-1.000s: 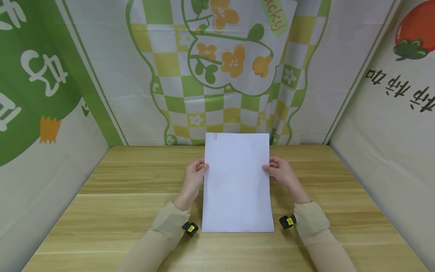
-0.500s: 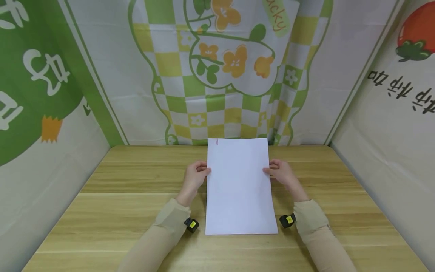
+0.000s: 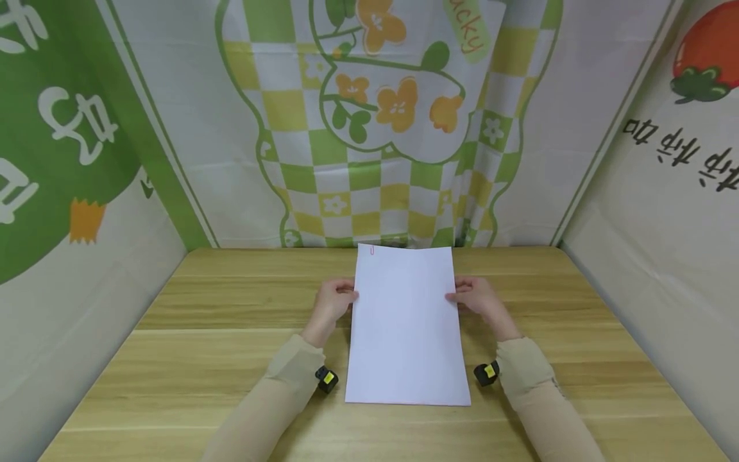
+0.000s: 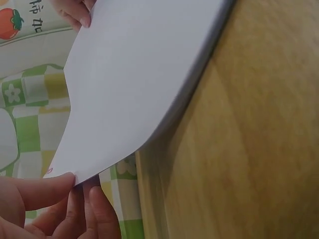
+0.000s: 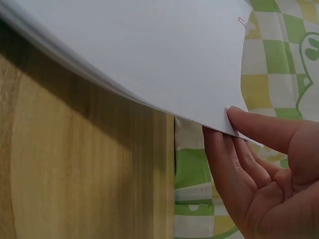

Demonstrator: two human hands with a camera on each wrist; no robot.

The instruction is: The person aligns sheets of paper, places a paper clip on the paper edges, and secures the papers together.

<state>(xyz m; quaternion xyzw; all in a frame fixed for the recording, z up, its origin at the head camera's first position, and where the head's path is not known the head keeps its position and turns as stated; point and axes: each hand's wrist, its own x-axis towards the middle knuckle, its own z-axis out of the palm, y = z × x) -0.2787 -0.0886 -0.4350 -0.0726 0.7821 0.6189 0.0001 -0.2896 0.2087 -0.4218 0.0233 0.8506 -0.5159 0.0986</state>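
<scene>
Blank white paper sheets (image 3: 407, 333), several in a thin stack, slant up from the table between both hands. A red paper clip (image 3: 372, 250) sits on the far left corner of the stack. My left hand (image 3: 333, 301) pinches the left edge, thumb on top and fingers beneath. On the opposite edge my right hand (image 3: 478, 298) pinches the stack the same way, as the right wrist view shows with the thumb (image 5: 259, 127) over the paper. The sheets bow between the hands, and their near edge is low by the table.
The wooden table (image 3: 202, 366) ends at a patterned cloth wall (image 3: 398, 179) behind the paper. More printed cloth stands at the left (image 3: 144, 269) and right (image 3: 646, 256). A small black wrist camera (image 3: 326, 380) sits by the left sleeve, another camera (image 3: 486, 373) by the right.
The far edge of the paper stack has come down and toward me, with both hands lowering slightly. Both hands keep their grip on the side edges.
</scene>
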